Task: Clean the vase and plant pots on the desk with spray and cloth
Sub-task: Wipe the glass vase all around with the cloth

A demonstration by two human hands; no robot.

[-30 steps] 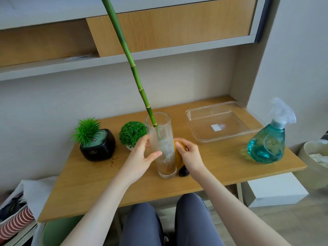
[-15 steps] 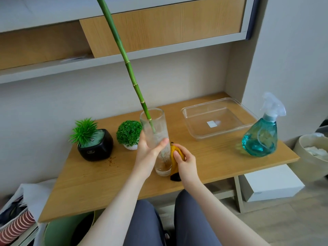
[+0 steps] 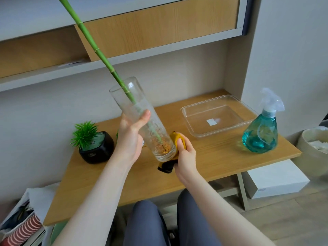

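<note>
Under both my hands runs the wooden desk (image 3: 204, 167), the biggest thing before me. Beyond my right hand (image 3: 186, 155), toward the wall, sits a clear plastic tray (image 3: 193, 129), and farther out to that hand's right stands the teal spray bottle (image 3: 260, 134), upright and well apart from my fingers. Past the desk's right edge I can see the rim of a pale bin (image 3: 305, 139).

Between my hands is the glass vase (image 3: 142, 119), lifted off the desk and tilted, its mouth leaning up and to the left, its base down by my right hand. A long green bamboo stalk (image 3: 99, 50) stands in it and runs up past my left hand out of view; tangled roots sit at the vase's bottom.

My left hand (image 3: 130, 139) is wrapped round the vase's middle, thumb across the near side of the glass. My right hand grips a yellow cloth (image 3: 174, 137) with a dark edge, pressing it against the vase's base.

Left of my left hand, resting on the desk, is a black pot (image 3: 97, 151) holding a spiky green plant. A second small plant is almost wholly hidden behind my left wrist.
</note>
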